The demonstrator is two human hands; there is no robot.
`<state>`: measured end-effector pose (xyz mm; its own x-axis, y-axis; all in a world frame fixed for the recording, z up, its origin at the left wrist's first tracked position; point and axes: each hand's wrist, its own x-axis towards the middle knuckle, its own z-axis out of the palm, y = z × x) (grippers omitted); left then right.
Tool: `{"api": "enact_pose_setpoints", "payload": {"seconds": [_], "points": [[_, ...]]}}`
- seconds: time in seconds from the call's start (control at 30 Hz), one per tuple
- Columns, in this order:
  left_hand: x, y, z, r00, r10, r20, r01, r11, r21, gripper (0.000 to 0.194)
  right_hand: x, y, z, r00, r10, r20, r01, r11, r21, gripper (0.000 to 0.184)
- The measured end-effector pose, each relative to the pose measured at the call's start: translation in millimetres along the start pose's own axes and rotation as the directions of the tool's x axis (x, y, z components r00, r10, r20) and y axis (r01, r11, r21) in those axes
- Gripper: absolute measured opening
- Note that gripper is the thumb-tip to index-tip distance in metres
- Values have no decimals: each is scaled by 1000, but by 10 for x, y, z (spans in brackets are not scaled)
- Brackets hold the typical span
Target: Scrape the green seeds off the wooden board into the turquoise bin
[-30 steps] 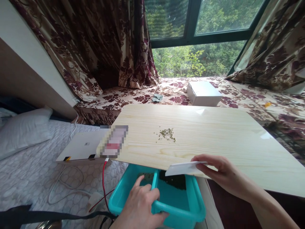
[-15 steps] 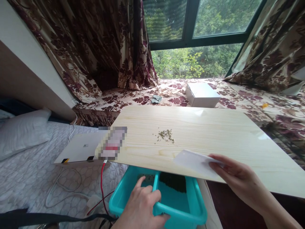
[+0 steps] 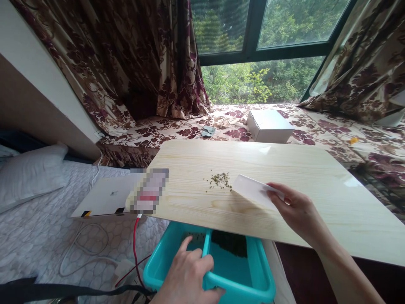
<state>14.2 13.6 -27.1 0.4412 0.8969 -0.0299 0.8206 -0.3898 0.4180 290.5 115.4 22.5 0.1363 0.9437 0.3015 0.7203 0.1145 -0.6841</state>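
Observation:
My right hand [image 3: 294, 207] pinches a flat white card [image 3: 253, 190] between thumb and fingers. The card is tilted over the wooden tabletop [image 3: 190, 160], its far edge just right of a small scattered pile of greenish-brown grains [image 3: 220, 180]. My left hand [image 3: 191, 272] is closed over the front rim and divider of a teal two-compartment bin [image 3: 262, 274], index finger reaching into the left compartment. A few grains lie in that compartment, partly hidden by the hand. Dark grains [image 3: 229, 242] fill the back of the right compartment, under the table's edge.
A phone-like pixelated item [image 3: 150, 192] lies at the table's left edge, with a red cable [image 3: 134, 240] hanging from it. Beside it a white box [image 3: 107, 196] sits on the quilted bed [image 3: 38, 232]. Another white box [image 3: 270, 126] stands on the window ledge.
My right hand has moved the card forward and slightly left, away from the table's near edge and up to the grain pile. My left hand has stayed on the bin.

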Motion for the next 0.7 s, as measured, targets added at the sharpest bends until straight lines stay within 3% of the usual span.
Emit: {"api": "enact_pose_setpoints", "payload": {"seconds": [0.2,0.47,0.7], "points": [[4,5,16,1000,5,-6,-5,1000,3,23,40,-20,21,1000,25,-11,-25,999,-28,34],[-5,-3,6,1000,-9,-2,9,1000,-15,25,72,-71,71,998,-59,20,59,998,2,31],[-2,20,-28,999,-23,27,23,1000,-7,27,49,-99,37,998,-51,21,51,998,-21,30]]}}
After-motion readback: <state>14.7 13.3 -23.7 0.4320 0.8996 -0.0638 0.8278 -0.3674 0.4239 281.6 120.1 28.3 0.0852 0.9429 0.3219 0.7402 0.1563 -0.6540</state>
